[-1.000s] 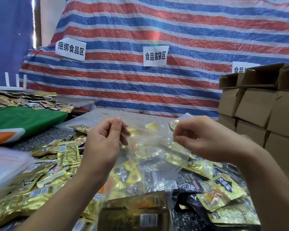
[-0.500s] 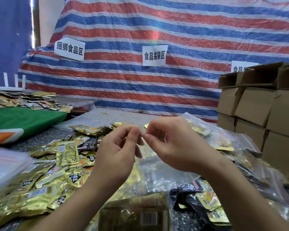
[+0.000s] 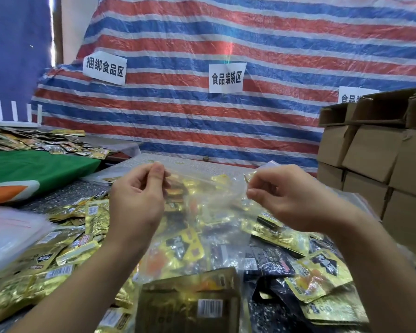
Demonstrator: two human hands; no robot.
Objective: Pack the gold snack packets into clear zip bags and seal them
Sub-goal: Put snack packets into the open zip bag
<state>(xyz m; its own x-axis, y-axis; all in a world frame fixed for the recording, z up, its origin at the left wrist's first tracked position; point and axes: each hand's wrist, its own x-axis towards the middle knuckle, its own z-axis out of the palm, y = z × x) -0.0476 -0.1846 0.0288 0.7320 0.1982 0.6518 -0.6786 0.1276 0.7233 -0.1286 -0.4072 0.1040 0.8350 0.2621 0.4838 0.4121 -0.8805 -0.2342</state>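
Your left hand (image 3: 136, 200) pinches the top edge of a clear zip bag (image 3: 209, 212) at its left corner, thumb against forefinger. Your right hand (image 3: 288, 198) pinches the same edge at the right corner. The bag hangs between your hands, raised above the worktop (image 3: 65, 195), its top strip stretched taut from one pinch to the other.

Bag is loaded: a gold packet (image 3: 190, 301) with a barcode sits in its lower end, nearest you, and more gold shapes show through the film higher up. How many are inside I cannot tell, since loose ones behind show through the plastic.

Judged stage: filling of this bag looks done, sealing in hand. Whether the zip is pressed closed along its whole run cannot be read; the strip is too faint.

Left to do, and plenty of it:
- loose gold snack packets (image 3: 58, 258) heaped on the worktop to your left
- more loose ones (image 3: 320, 272) on the right, mixed with dark packets (image 3: 269, 260)
- a stack of unused clear bags (image 3: 10, 234) at far left

Bagged packs seem to lie on the right under film, but glare blurs them. Cardboard boxes (image 3: 375, 150) are stacked at right. A further pile of packets (image 3: 34, 143) lies on the far table by the green cloth (image 3: 34, 167).
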